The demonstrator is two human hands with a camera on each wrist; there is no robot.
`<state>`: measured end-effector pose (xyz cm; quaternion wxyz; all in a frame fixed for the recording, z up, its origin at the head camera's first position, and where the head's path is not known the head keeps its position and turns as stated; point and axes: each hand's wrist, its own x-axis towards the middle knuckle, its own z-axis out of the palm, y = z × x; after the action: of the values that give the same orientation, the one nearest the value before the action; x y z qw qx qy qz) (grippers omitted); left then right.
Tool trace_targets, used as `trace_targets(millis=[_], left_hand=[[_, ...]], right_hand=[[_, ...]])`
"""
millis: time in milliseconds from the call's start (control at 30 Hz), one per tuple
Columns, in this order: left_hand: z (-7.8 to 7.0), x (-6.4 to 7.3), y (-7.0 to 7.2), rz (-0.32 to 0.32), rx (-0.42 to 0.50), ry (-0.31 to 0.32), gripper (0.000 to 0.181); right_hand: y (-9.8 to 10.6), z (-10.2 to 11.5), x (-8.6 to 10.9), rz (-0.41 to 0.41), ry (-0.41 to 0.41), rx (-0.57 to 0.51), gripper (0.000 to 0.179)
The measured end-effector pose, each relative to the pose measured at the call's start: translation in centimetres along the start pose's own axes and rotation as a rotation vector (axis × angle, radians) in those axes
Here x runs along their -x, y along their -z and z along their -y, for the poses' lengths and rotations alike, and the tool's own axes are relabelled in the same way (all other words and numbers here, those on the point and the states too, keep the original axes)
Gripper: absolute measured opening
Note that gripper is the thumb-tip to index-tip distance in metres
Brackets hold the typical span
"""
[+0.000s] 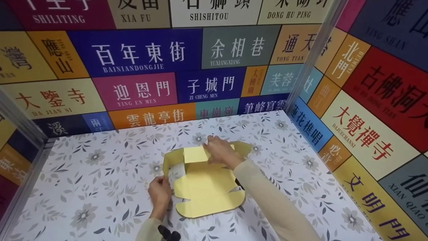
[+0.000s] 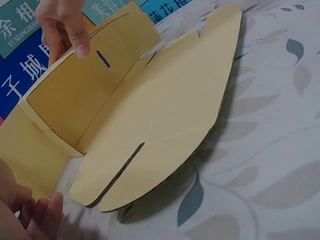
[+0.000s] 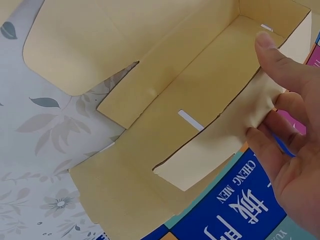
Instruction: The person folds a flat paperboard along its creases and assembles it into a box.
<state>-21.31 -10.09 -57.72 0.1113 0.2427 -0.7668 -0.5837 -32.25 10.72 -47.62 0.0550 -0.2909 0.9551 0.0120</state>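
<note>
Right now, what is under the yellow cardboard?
The leaf-patterned tabletop shows around the yellow cardboard; whatever lies directly beneath its flat panel is covered and cannot be seen.

Your right arm [image 1: 276,204] reaches up and leftward from the lower right of the head view, its pale sleeve [image 1: 249,172] covering it down to the wrist. The right hand [image 1: 220,150] sits farther from you than the left, back uppermost; the right wrist view shows its thumb [image 3: 282,62] stretched out on one side and the fingers [image 3: 265,145] bent on the other, in a pinching hold. Your left arm [image 1: 150,229] shows only briefly at the bottom edge. The left hand [image 1: 158,192] points forward, its fingertips drawn in towards the thumb, pinching; the left wrist view cuts off part of it.
</note>
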Motion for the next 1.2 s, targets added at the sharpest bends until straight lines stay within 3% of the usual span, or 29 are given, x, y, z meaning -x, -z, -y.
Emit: trace_targets(millis=[267, 500, 833, 1033, 1200], left_hand=[[-0.3, 1.4, -0.9, -0.04, -0.162, -0.155, 0.012], [-0.6, 2.3, -1.1, -0.017, -0.214, -0.162, 0.011], [-0.6, 3.5, -1.8, -0.007, -0.299, -0.233, 0.007], [-1.0, 3.2, -2.0, 0.039, -0.362, -0.297, 0.01], [-1.0, 2.5, -2.2, 0.073, -0.309, -0.314, 0.017]], right_hand=[[-0.3, 0.1, -0.2, -0.021, -0.01, 0.005, 0.076], [-0.3, 0.1, -0.3, -0.04, -0.01, -0.011, 0.071], [0.0, 0.1, -0.4, -0.019, -0.01, -0.017, 0.075], [0.0, 0.0, -0.4, -0.015, -0.014, 0.007, 0.079], [-0.1, 0.0, -0.3, -0.034, 0.014, 0.062, 0.076]])
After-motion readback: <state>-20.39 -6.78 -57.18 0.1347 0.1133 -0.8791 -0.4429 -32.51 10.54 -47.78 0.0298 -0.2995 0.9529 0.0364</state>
